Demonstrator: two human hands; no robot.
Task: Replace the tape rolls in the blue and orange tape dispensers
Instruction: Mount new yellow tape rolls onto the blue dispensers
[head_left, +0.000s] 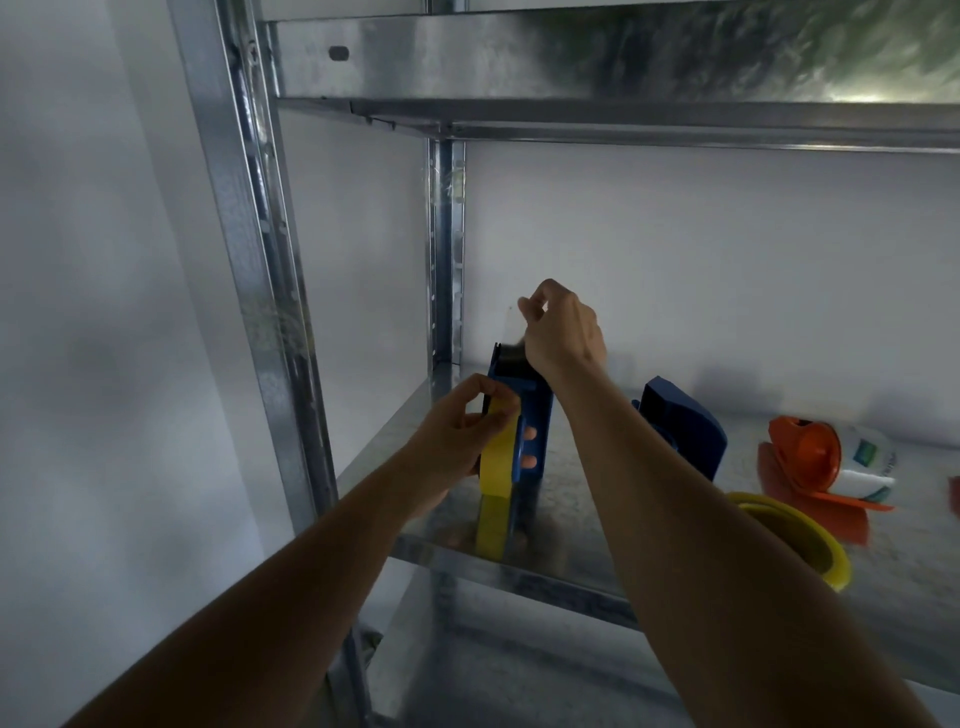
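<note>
My left hand (457, 431) grips a blue tape dispenser (535, 410) that stands upright on the metal shelf (571, 499), with a yellow-cored tape roll (496, 457) mounted in it. My right hand (563, 327) is above the dispenser's top and pinches a strip of clear tape pulled upward from it. A second blue dispenser part (680, 421) lies on the shelf to the right. Further right an orange tape dispenser (808, 462) lies on its side with a white roll (867, 462) against it. My right forearm partly hides a yellow tape roll (810, 540).
The galvanised shelf unit has an upright post (260, 270) at the left and another shelf (571, 57) overhead. A white wall stands behind and to the left. The shelf's front edge (519, 569) runs beneath my arms.
</note>
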